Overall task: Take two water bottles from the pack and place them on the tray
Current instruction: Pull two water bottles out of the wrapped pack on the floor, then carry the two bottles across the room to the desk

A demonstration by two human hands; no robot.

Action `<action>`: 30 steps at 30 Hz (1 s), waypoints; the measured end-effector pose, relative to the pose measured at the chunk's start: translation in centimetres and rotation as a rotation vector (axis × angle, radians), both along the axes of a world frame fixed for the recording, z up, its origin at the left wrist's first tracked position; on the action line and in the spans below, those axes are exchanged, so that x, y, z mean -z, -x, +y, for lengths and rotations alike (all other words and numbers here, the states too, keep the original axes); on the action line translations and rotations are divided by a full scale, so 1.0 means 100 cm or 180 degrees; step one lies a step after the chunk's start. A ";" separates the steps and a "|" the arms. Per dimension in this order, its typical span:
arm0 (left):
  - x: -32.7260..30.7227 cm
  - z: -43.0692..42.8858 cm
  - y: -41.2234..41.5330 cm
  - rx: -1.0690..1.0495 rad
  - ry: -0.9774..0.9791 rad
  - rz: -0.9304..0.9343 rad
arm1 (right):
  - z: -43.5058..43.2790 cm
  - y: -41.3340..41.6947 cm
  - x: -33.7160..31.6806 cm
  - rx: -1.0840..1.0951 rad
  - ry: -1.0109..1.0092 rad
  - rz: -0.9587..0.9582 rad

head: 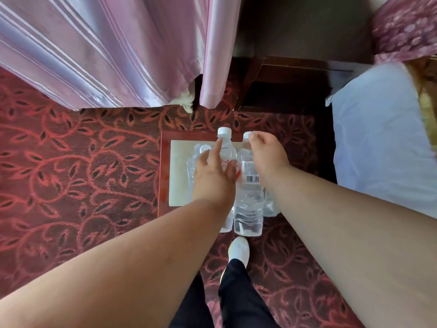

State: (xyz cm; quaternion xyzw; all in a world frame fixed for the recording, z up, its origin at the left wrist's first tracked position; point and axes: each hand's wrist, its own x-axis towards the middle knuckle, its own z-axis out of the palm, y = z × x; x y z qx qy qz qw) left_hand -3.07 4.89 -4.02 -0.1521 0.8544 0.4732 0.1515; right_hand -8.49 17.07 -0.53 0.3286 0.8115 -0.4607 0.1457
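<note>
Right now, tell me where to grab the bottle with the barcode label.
Hold the barcode bottle at its neck just below the cap, coming from above. It seems upright, and the right hand already pinches there; a second bottle crowds its left side.

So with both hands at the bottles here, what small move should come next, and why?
Probably close the left hand around the left bottle: its fingers are spread against it, not wrapped, while the right hand already pinches the right bottle by its top. Both bottles look lifted, above the tray and pack.
</note>
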 end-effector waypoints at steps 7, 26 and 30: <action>-0.014 -0.007 0.002 -0.0093 -0.0186 -0.0287 | 0.015 -0.035 -0.020 0.0126 0.0321 0.0403; -0.105 -0.027 -0.008 -0.0375 -0.1464 -0.1026 | 0.018 -0.107 -0.063 -0.0074 0.1609 -0.0638; -0.190 -0.049 -0.023 -0.0798 -0.1895 -0.0384 | 0.001 -0.094 -0.138 -0.0710 0.1945 -0.0018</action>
